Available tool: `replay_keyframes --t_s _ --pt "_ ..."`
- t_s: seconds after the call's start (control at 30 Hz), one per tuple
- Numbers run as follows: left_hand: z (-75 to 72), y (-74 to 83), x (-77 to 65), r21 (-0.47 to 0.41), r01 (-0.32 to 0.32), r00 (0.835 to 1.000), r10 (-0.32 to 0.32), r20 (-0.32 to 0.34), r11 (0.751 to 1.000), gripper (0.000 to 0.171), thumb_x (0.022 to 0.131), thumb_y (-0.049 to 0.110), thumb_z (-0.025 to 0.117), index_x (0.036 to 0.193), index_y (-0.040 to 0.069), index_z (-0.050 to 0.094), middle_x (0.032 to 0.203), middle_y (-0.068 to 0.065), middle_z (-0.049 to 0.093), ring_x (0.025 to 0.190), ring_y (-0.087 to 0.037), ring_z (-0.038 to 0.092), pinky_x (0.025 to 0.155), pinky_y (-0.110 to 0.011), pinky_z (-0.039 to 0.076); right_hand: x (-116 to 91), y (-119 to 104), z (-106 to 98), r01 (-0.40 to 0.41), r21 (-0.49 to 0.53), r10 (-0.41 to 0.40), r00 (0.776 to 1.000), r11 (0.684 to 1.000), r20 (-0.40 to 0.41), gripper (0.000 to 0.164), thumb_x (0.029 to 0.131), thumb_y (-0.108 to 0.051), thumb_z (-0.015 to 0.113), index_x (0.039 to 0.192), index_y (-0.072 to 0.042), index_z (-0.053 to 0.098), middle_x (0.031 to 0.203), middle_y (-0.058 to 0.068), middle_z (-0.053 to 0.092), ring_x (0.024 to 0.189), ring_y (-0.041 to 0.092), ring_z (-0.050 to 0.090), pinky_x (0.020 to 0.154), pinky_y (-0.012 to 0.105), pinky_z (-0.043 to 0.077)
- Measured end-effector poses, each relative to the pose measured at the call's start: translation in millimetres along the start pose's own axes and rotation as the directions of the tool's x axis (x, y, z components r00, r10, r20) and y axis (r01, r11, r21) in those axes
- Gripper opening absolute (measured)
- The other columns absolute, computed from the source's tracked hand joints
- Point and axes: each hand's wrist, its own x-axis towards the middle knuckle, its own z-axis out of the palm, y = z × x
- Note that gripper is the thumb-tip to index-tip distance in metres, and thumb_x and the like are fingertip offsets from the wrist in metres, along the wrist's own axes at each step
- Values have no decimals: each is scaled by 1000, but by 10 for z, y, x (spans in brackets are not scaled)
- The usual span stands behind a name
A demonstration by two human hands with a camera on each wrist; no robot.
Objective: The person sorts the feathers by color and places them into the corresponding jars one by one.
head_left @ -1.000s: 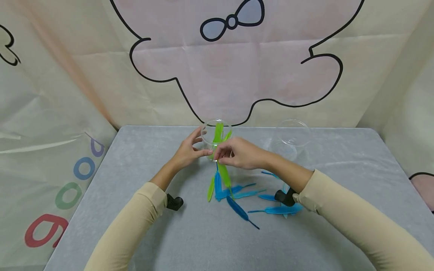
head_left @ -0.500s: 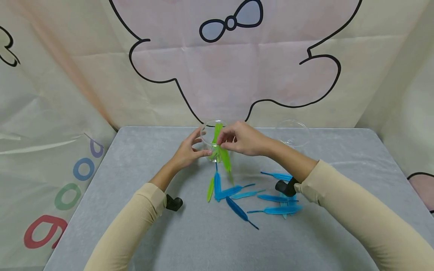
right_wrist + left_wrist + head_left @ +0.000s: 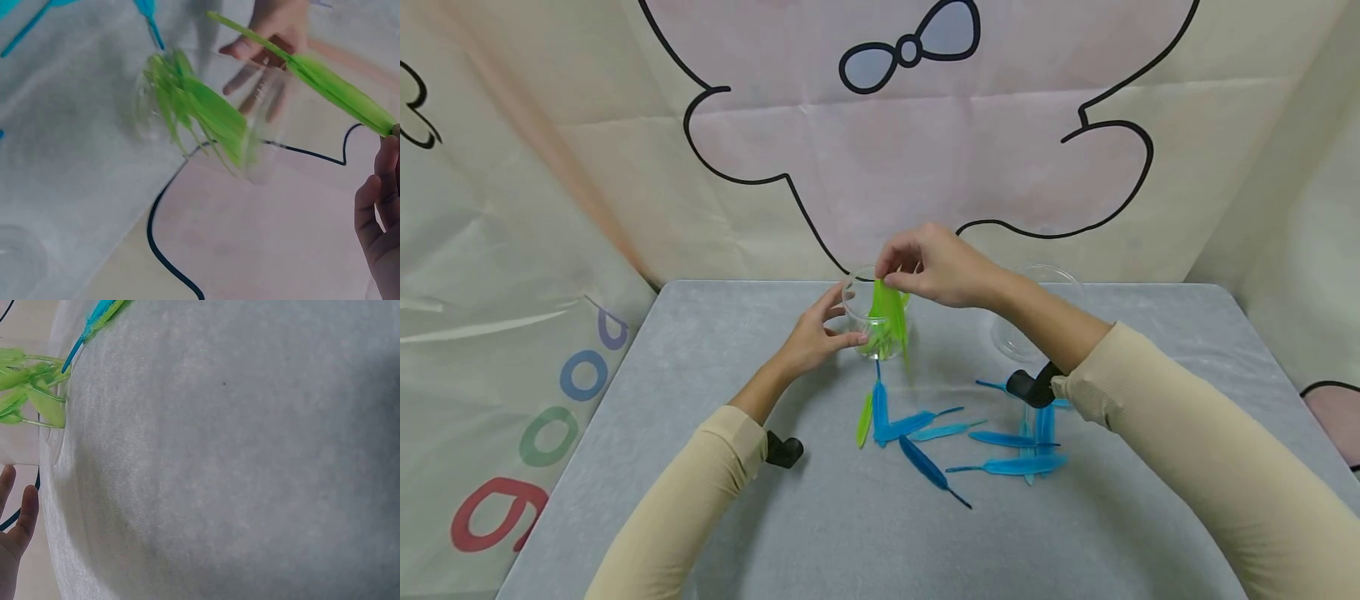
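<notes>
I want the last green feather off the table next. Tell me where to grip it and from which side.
Pinch the lone green feather at its lower, near end, coming straight down from above on its left side. It lies flat on the grey table, nearly upright in the head view, with a blue feather close along its right edge, so the left side is free.

right hand (image 3: 938, 268) | raised green feather (image 3: 891, 312) above cup (image 3: 877, 321)
</notes>
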Motion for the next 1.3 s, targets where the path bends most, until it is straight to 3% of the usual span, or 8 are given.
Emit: replay_keyframes --t_s 0.4,0.73,1.07,1.3 --pt "-6 2 -13 18 17 1000 -17 -10 1000 90 86 17 80 158 16 26 153 -16 42 135 -36 45 95 -53 50 173 -132 -242 -26 22 28 995 999 -93 6 93 -2 67 98 -1 71 92 9 71 77 24 64 71 25 53" --pt "2 16 -23 29 25 1000 -25 -10 999 91 85 18 81 158 19 27 153 -15 41 136 -35 45 95 -52 50 268 -21 -293 -51 39 60 962 998 -266 9 94 -1 65 101 0 72 99 10 70 75 24 65 64 23 49" --pt "10 13 -24 23 21 1000 -21 -5 1000 91 86 18 80 158 17 26 153 -16 41 136 -36 45 96 -53 50 345 83 -205 -74 28 79 926 997 -368 10 95 -2 65 101 0 72 98 10 71 73 20 66 63 24 50" --pt "8 11 -21 26 8 1000 -8 -7 1000 90 86 16 80 158 17 26 153 -18 41 135 -38 45 95 -54 49 355 183 -44 -90 23 92 926 996 -367 9 94 -2 65 99 -1 73 96 10 71 71 22 66 57 23 48"
